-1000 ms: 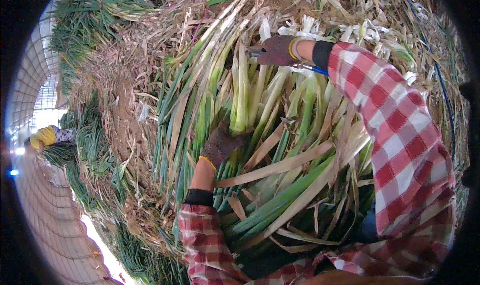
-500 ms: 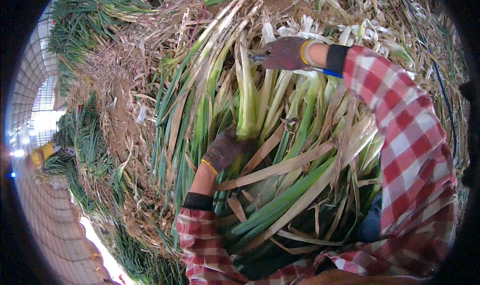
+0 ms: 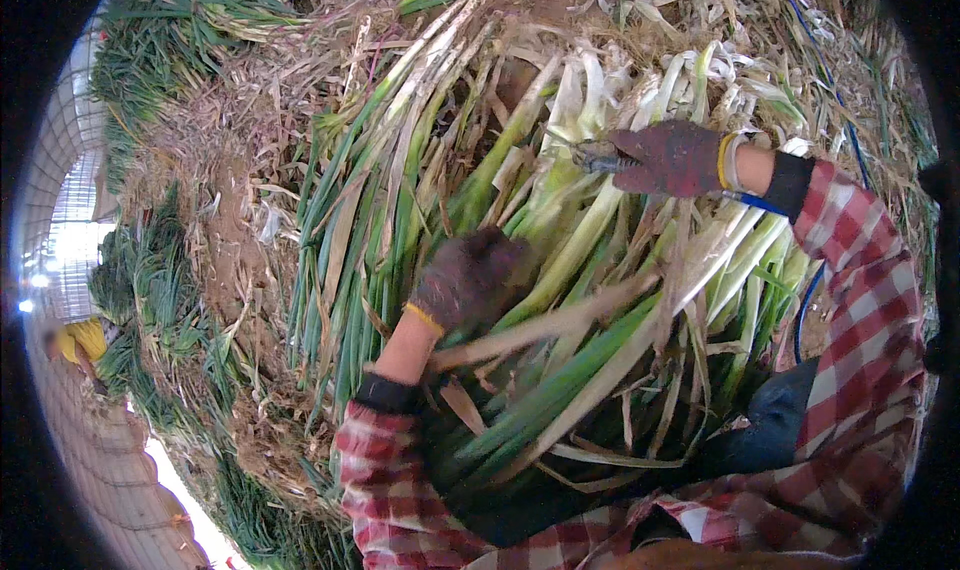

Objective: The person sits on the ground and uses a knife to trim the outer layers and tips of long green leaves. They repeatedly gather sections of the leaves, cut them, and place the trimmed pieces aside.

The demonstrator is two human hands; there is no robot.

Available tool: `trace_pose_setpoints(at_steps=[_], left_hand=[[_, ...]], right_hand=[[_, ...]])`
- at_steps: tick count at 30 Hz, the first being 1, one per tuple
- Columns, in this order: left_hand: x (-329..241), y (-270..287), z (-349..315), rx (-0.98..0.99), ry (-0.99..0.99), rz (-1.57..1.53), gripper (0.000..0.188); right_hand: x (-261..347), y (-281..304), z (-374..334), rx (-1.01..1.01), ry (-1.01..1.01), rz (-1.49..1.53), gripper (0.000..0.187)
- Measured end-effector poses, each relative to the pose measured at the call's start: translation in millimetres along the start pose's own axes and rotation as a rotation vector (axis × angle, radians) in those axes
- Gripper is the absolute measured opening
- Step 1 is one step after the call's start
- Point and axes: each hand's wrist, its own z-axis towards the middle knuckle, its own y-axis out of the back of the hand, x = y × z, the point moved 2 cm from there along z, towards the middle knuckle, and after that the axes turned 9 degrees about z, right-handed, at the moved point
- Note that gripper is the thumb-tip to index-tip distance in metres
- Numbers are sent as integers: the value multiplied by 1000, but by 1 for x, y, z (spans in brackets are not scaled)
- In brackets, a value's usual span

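My left hand, in a dark knitted glove with a yellow cuff, is closed at the leafy part of a long green onion. Motion blurs the stalk beside its fingers. My right hand, gloved alike, is wrapped round an air blow gun with a metal nozzle; its handle is mostly hidden in the palm. The nozzle points left, close to the pale stalks. A blue hose runs from it along my wrist. More green onions lie across my lap, with dry brown leaves over them.
Unpeeled green onions lie to the left, roots pointing away. Stripped white skins litter the far side. Another length of blue hose crosses the ground at right. A person in yellow bends among green heaps at far left.
My right hand has moved right and nearer with the air blow gun. My left hand has shifted slightly up and right. The upright pale stalks between them now lean to the right.
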Motion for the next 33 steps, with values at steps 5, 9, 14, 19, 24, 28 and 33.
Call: trace_pose_setpoints(at_steps=[5, 9, 14, 19, 24, 28, 33], left_hand=[[84, -19, 65, -393, 478, 726, 52], [128, -21, 75, -33, 562, 712, 55], [122, -23, 82, 81, 539, 640, 58], [108, -1, 50, -179, 445, 322, 60], [90, 11, 37, -160, 510, 343, 64], [75, 9, 33, -176, 504, 323, 62], [75, -2, 39, -192, 421, 375, 65]], right_hand=[[-13, -17, 9, 21, -45, -62, 68], [-8, -16, 13, 40, -51, -44, 68], [-8, -16, 11, 14, 22, -21, 62], [35, -21, 11, 112, 191, 45, 49], [49, -40, 20, 174, 298, 77, 36], [19, -20, 48, 120, 66, 34, 56], [-35, 5, 80, 12, -100, -78, 57]])
